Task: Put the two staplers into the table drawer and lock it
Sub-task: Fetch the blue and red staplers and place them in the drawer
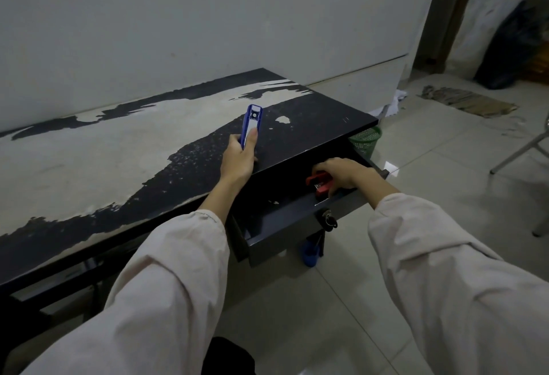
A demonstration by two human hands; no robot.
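Worn black counter (89,166) fills the left of the frame. At centre, the left hand (239,158) grips the blue stapler (252,125) above it. Lower right, the right hand (341,175) holds the red stapler (319,186) inside the open drawer (282,220). Next, probably, the blue one must follow.

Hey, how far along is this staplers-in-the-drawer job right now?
Done: the drawer is pulled open. In hand: the right hand is setting the red stapler inside it, while the left hand holds the blue stapler above the tabletop. Left: blue stapler in, drawer shut, key turned.
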